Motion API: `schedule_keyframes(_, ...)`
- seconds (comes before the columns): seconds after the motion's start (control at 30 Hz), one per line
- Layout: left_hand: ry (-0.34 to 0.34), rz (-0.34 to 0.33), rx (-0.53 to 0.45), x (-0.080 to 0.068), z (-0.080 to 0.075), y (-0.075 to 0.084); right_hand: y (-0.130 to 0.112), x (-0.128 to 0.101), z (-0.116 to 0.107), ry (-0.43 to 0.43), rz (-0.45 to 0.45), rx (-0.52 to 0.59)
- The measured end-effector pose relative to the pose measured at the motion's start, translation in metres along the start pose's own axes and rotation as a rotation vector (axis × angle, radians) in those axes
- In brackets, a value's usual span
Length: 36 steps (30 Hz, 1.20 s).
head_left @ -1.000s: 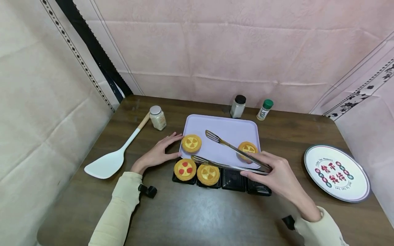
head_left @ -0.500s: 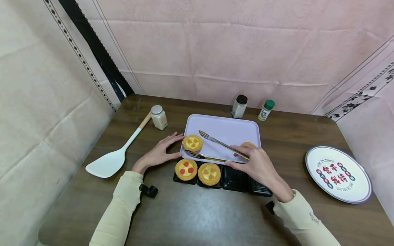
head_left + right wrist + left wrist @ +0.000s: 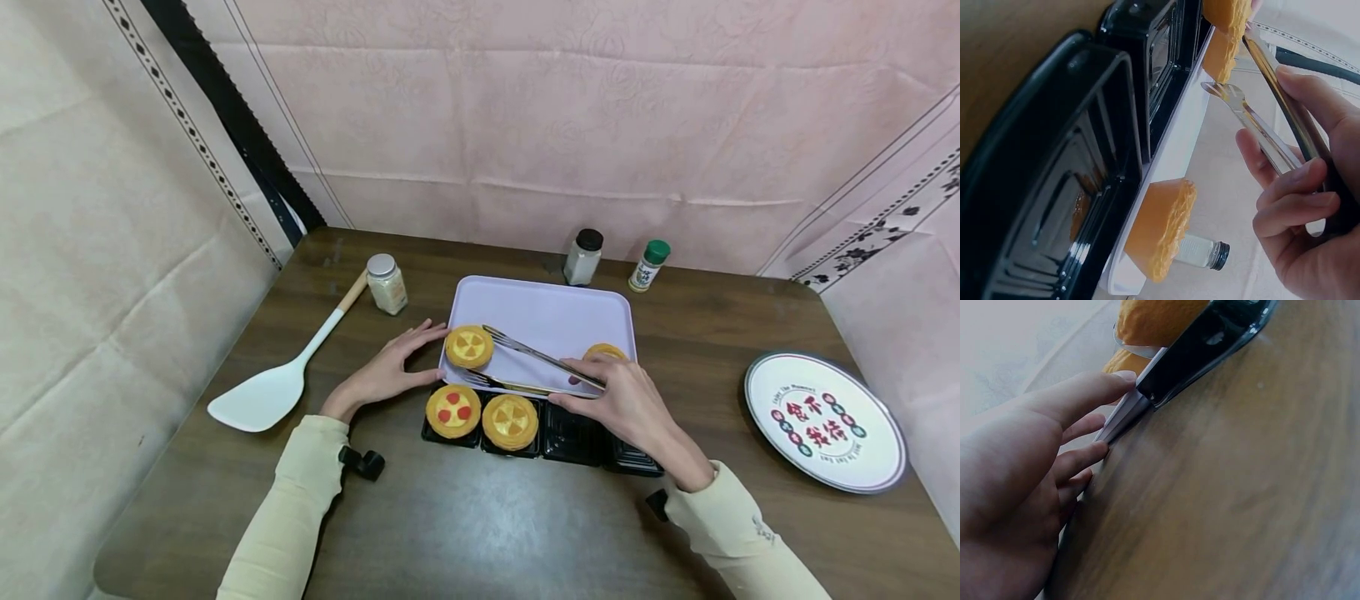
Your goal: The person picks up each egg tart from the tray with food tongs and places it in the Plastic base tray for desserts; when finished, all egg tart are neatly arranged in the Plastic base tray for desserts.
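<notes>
In the head view my right hand [image 3: 626, 404] grips metal tongs [image 3: 543, 357]. Their spread tips reach the yellow-topped egg tart [image 3: 468, 347] at the tray's left, one at its right side and one by its front edge; contact is unclear. Another tart [image 3: 604, 350] lies at the tray's right, partly behind that hand. My left hand [image 3: 390, 371] has its fingers extended, fingertips at the left edge of the lilac tray [image 3: 540, 300]. A black compartment box [image 3: 572, 437] sits in front, bearing a red-dotted tart [image 3: 453, 411] and a yellow-patterned one [image 3: 510, 422] in its left compartments.
A white spatula [image 3: 262, 398] lies at the left, its handle beside a grey-lidded jar [image 3: 386, 287]. Behind the tray stand a black-capped bottle [image 3: 582, 260] and a green-capped one [image 3: 648, 267]. A printed white plate [image 3: 825, 421] is at the far right.
My right hand has moved left with the tongs, bringing their tips from the tray's middle to the left tart. The left hand stays at the tray edge.
</notes>
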<state>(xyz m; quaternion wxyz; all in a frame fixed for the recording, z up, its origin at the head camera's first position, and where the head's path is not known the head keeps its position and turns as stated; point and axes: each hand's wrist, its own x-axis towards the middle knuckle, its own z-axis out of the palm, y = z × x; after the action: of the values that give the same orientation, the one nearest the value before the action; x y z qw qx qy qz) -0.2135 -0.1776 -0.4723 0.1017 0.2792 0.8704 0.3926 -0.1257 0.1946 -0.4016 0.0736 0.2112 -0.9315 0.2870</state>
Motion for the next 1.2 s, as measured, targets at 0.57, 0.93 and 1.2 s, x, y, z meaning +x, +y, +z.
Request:
schedule_keyframes(0.57, 0.003, 0.019, -0.002, 0.0007, 0.0005, 0.0008, 0.0001, -0.0031, -0.0012, 0.015, -0.019, 0.036)
schedule_keyframes(0.93, 0.002, 0.008, -0.005, 0.0005, -0.0008, 0.0024, -0.0015, -0.0045, -0.0016, 0.024, -0.034, 0.043)
schedule_keyframes(1.2, -0.001, 0.006, -0.007, 0.0, -0.0012, 0.0018, -0.0012, -0.0041, -0.0027, 0.021, -0.037, 0.067)
